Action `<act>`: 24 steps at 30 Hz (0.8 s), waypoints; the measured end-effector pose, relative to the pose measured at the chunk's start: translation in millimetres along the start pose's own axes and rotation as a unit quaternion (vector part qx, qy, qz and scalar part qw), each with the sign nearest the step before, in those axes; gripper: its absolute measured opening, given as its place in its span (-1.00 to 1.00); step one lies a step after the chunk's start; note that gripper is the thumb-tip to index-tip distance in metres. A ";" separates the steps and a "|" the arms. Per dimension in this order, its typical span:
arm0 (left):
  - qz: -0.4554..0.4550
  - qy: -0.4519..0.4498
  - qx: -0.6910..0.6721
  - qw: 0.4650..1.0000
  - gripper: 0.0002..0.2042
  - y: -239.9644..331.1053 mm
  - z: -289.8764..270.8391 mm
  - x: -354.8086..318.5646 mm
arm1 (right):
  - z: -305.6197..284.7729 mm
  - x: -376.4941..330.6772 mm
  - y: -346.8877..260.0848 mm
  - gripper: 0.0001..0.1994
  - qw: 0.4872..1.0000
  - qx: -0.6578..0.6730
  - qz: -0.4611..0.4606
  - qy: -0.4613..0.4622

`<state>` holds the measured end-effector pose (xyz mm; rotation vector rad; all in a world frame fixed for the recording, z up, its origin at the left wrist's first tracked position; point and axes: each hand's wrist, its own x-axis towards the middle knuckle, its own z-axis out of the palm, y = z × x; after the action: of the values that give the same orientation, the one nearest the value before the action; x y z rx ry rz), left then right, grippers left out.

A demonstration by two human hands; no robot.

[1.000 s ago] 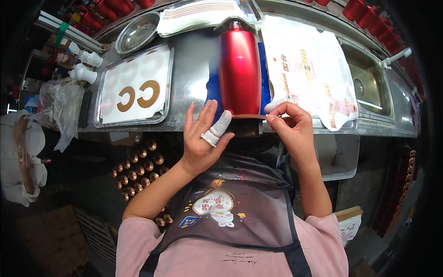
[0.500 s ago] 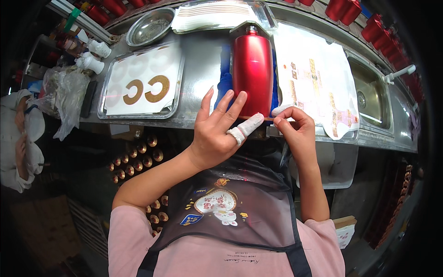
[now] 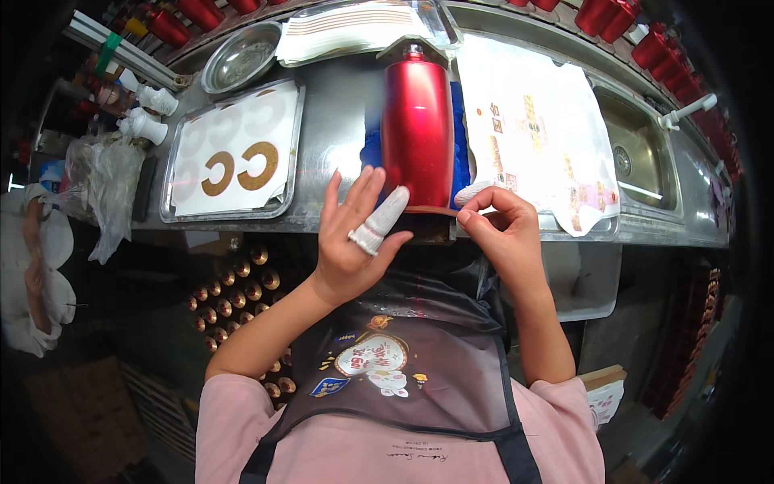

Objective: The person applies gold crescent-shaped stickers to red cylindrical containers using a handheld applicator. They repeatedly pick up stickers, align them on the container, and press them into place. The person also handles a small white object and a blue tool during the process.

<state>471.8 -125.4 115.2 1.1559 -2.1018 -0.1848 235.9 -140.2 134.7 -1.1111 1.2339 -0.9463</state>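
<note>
A glossy red bottle (image 3: 418, 129) lies on blue padding (image 3: 460, 137), its neck away from me and its base end toward me. Along that near end runs a thin brownish-red strip (image 3: 435, 212). My right hand (image 3: 506, 234) pinches the strip's right end between thumb and fingers; a white finger cover sits on its index finger. My left hand (image 3: 355, 230) is open at the bottle's lower left, fingers stretched out. Its index finger, also in a white cover, has its tip at the bottle's near left edge; whether it touches is hard to tell.
To the left, a tray (image 3: 301, 121) bears a sheet with gold C-shaped decals (image 3: 258, 167). Behind are a metal bowl (image 3: 242, 58) and striped sheets (image 3: 355, 28). Printed sheets (image 3: 524, 105) and a sink (image 3: 637, 153) lie right. Gold-coloured pieces (image 3: 238, 298) stand below; another person (image 3: 48, 274) is far left.
My left hand has drawn back to the left; its covered index finger has left the strip near my right hand, and its thumb now shows. My right hand still pinches the strip.
</note>
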 end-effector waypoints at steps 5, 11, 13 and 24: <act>-0.018 -0.043 0.030 0.998 -0.54 -1.1 -2.0 -15.2 | -5.5 1.6 0.7 -0.91 1.000 0.006 -0.005 0.008; 0.025 -0.043 0.060 0.997 -0.50 2.7 -1.4 -1.3 | -8.0 7.4 12.0 -0.92 1.000 0.004 0.015 0.014; 0.039 -0.041 0.083 0.995 -0.52 4.7 -2.5 4.4 | -8.1 7.1 13.3 -0.93 1.000 0.000 0.011 0.013; 0.044 -0.007 0.111 0.993 -0.49 17.3 19.3 38.5 | 0.7 10.1 17.6 -0.92 0.999 0.033 0.031 -0.003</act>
<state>434.4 -149.3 128.7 1.1884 -2.2220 0.0837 237.1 -145.9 115.2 -1.0187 1.2161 -0.9294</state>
